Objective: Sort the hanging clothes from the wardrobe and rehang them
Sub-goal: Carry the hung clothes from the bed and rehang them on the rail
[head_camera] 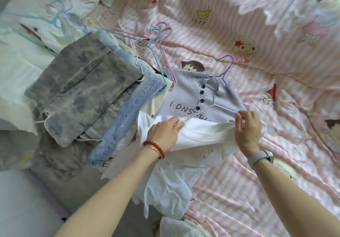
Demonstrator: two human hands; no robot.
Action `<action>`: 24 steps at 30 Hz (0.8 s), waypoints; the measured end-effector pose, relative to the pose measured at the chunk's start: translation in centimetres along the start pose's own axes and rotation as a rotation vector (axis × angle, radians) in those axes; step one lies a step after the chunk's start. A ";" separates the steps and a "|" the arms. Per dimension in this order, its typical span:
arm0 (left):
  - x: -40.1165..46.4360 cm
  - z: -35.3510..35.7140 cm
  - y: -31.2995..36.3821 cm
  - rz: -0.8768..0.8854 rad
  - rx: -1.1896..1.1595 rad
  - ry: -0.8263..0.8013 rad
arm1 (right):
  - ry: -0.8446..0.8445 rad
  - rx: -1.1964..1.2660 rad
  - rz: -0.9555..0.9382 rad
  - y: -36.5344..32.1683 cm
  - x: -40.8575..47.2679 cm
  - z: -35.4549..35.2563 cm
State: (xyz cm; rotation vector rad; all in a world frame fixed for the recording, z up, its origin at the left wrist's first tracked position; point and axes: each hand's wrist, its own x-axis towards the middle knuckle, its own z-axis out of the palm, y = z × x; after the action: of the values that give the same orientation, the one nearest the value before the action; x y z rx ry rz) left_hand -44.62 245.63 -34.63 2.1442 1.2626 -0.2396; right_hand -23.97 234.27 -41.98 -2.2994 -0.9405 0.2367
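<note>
Both hands' fingers, left hand (166,131) and right hand (247,127), clamped on a white shirt (200,135) and its white hanger (213,106) over the bed (276,181).

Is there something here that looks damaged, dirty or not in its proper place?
Yes. The white garment held by the left hand and right hand has small dark specks near its lower edge; whether they are stains or print is unclear. Loose hangers lie tangled on the striped bedsheet.

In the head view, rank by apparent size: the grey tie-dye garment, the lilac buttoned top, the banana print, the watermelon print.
1. grey tie-dye garment
2. lilac buttoned top, partly covered by the white garment
3-4. banana print and watermelon print: too alike to rank.
</note>
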 end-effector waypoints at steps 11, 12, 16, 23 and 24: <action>-19.3 -2.2 -14.3 -0.369 -0.390 0.431 | -0.368 0.089 -0.573 -15.6 -8.7 3.8; -21.9 -2.2 -15.6 -0.405 -0.394 0.480 | -0.405 0.089 -0.634 -17.2 -10.1 4.0; -32.4 -0.3 -19.8 -0.586 -0.397 0.675 | -0.573 0.009 -0.910 -22.7 -15.7 4.9; -49.1 6.2 -21.6 -0.959 -0.306 1.078 | -0.934 0.007 -1.413 -28.2 -29.2 5.0; -51.4 7.1 -21.6 -1.009 -0.252 1.136 | -0.993 0.000 -1.485 -28.7 -31.2 4.9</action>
State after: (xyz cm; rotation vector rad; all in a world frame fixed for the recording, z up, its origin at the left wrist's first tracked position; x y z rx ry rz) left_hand -88.51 211.59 -26.26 1.1587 2.7341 0.8117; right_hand -64.85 231.00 -30.24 -0.8188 -2.7374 0.6771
